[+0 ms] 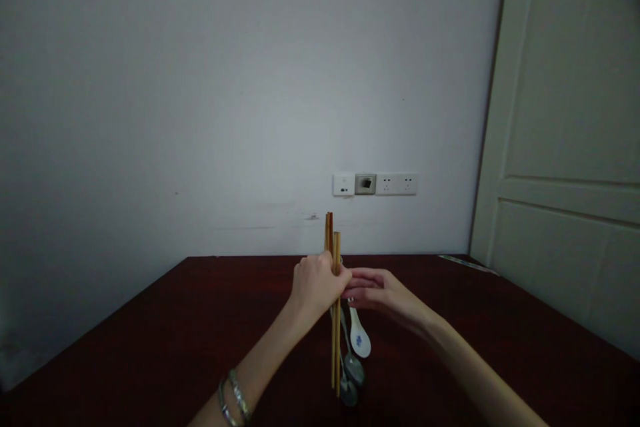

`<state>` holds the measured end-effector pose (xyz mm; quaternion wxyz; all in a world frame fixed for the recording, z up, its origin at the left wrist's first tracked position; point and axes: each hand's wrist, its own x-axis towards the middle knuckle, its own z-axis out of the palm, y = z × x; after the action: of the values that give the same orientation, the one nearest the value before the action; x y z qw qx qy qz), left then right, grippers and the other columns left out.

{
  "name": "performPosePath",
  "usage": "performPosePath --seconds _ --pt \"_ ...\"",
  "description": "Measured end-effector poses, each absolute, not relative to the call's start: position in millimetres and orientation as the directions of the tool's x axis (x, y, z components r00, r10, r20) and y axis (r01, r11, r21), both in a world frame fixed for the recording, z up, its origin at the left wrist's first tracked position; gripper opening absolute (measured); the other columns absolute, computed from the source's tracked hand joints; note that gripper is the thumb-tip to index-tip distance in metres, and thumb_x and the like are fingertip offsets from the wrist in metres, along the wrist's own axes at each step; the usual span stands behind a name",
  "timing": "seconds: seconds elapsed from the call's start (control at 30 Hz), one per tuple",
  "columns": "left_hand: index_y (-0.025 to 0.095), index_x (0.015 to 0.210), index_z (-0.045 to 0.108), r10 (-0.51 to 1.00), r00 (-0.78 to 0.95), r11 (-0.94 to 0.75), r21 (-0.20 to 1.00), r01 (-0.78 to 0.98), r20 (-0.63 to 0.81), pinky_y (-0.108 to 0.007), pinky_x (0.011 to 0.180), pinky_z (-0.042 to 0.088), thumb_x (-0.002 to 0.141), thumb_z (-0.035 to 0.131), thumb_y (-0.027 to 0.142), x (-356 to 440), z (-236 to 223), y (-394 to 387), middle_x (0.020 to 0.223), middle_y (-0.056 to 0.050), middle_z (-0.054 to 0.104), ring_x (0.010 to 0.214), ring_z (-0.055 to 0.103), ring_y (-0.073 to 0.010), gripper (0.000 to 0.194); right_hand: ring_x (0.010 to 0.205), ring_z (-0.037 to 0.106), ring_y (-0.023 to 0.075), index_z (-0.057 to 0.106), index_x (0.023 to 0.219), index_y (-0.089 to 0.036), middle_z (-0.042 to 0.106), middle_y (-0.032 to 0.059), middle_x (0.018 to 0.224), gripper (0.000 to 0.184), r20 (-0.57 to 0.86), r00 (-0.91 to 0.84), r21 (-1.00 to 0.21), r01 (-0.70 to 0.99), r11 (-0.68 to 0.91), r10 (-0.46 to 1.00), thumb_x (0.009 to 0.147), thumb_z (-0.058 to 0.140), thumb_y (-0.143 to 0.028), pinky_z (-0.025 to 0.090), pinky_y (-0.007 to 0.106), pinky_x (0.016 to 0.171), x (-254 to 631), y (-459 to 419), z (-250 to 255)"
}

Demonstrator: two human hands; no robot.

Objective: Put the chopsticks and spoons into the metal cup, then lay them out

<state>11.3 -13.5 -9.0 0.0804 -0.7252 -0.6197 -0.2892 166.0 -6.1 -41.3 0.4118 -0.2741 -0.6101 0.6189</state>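
Observation:
My left hand (317,280) is closed around several wooden chopsticks (337,333), held nearly upright with their tops above the fist. My right hand (375,290) comes in from the right, its fingers stretched out with a gap between them, the tips at my left thumb. Below the hands is a white ceramic spoon (359,341) with a blue mark, bowl downward. Two metal spoons, one higher (354,369) and one lower (349,392), are beside the chopsticks. Their handles run up behind the chopsticks and hands; what grips the spoons is hidden.
A dark red table (225,320) spreads under the hands and meets a pale wall (240,113). Sockets and switches (375,184) are on that wall. A panelled door (565,147) stands at the right, and a thin light strip (467,263) lies at the table's far right.

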Motion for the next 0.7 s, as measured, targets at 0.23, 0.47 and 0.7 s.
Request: performPosePath --seconds 0.23,0.47,0.7 --pt "0.016 0.076 0.061 0.793 0.099 -0.277 0.212 0.937 0.601 -0.027 0.06 0.038 0.075 0.045 0.033 12.6 -1.6 -27.3 0.066 -0.005 0.062 0.065 0.059 -0.0189 0.023 0.07 0.062 0.0173 0.065 0.088 -0.011 0.067 0.0056 0.076 0.041 0.219 -0.423 -0.975 -0.119 0.185 0.879 0.058 0.071 -0.038 0.05 0.031 0.066 135.4 -23.7 -50.0" --pt "0.017 0.074 0.058 0.769 0.116 -0.295 0.189 0.936 0.628 -0.026 0.056 0.035 0.075 0.045 0.032 13.7 1.3 -35.1 0.062 -0.003 0.06 0.06 0.058 -0.0186 0.019 0.061 0.06 0.014 0.065 0.084 -0.011 0.065 0.0032 0.068 0.032 0.293 -0.344 -0.955 -0.153 0.254 0.892 0.063 0.067 -0.036 0.047 0.024 0.056 125.6 -33.8 -50.4" --pt "0.018 0.075 0.058 0.75 0.158 -0.477 0.359 0.803 0.642 -0.025 0.058 0.038 0.074 0.051 0.035 2.7 6.6 -34.9 0.067 -0.002 0.061 0.061 0.055 -0.015 0.019 0.066 0.062 0.016 0.065 0.087 -0.011 0.066 0.0057 0.072 0.035 0.258 -0.419 -0.966 -0.135 0.221 0.871 0.065 0.066 -0.038 0.048 0.025 0.06 134.2 -34.9 -42.9"
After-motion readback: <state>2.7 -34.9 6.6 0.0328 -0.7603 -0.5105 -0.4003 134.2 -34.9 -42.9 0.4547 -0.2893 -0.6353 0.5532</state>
